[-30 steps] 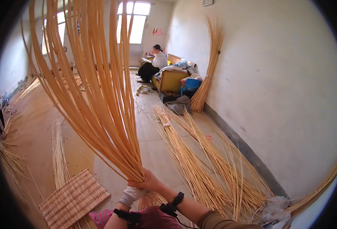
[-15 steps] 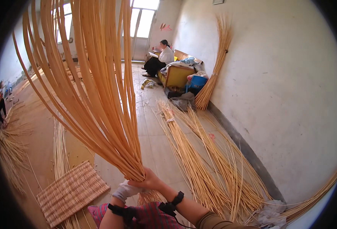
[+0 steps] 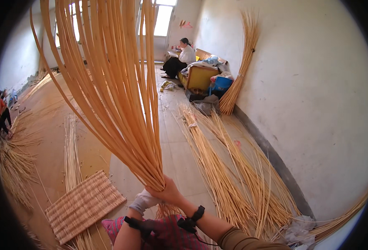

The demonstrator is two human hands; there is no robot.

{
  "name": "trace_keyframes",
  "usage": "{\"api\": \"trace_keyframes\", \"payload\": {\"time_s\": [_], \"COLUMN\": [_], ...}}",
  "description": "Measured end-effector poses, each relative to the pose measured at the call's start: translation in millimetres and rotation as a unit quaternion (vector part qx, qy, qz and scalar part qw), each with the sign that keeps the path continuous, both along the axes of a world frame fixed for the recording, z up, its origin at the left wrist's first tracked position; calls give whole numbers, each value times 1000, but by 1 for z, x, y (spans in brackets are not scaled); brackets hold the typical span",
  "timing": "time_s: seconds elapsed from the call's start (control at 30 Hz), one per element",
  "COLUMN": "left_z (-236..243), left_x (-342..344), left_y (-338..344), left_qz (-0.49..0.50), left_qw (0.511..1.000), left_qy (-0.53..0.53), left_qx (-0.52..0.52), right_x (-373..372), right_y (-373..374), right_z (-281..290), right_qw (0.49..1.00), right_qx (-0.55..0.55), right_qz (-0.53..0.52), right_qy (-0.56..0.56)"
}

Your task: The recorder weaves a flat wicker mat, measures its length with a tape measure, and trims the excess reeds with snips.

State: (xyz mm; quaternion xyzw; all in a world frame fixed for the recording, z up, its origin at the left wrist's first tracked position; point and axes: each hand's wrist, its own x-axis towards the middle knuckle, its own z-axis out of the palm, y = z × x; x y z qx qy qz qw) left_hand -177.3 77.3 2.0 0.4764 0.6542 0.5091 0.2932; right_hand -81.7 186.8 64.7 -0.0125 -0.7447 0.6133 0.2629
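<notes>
My right hand [image 3: 167, 191] is wrapped round the lower end of a fanned bundle of orange-tan split willow strips [image 3: 113, 104], which rises past the top of the view. My left hand [image 3: 144, 201], in a pale glove, grips the bundle just beside and below the right one, its fingers partly hidden. The strips' short ends hang under my hands above a pink striped cushion [image 3: 113, 229]. A rectangular woven mat [image 3: 84, 204] lies at lower left, across a pale bundle of thin rods [image 3: 71, 154].
Long rod bundles [image 3: 221, 175] lie on the right floor; another [image 3: 238, 83] leans against the wall. A person [image 3: 179, 62] sits by a cluttered yellow sofa [image 3: 198, 79] and blue bucket [image 3: 222, 84]. A second person [image 3: 1, 112] is at far left, beside loose rods [image 3: 15, 166].
The bundle and both my hands sit slightly further right and, since half a second ago, higher in the view. The room's contents shift too as the camera moves; my grip looks the same.
</notes>
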Motion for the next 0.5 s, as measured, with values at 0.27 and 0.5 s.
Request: {"api": "trace_keyframes", "payload": {"time_s": [0.27, 0.5], "left_z": [-40, -23], "left_x": [-5, -22], "left_y": [9, -17], "left_qz": [16, 41], "left_qw": [993, 972], "left_qy": [64, 207], "left_qx": [102, 101], "right_x": [-2, -17], "right_y": [-2, -14], "right_z": [9, 38], "right_qw": [1000, 991], "right_qx": [-25, -88], "right_qz": [10, 99], "right_qy": [-5, 5]}}
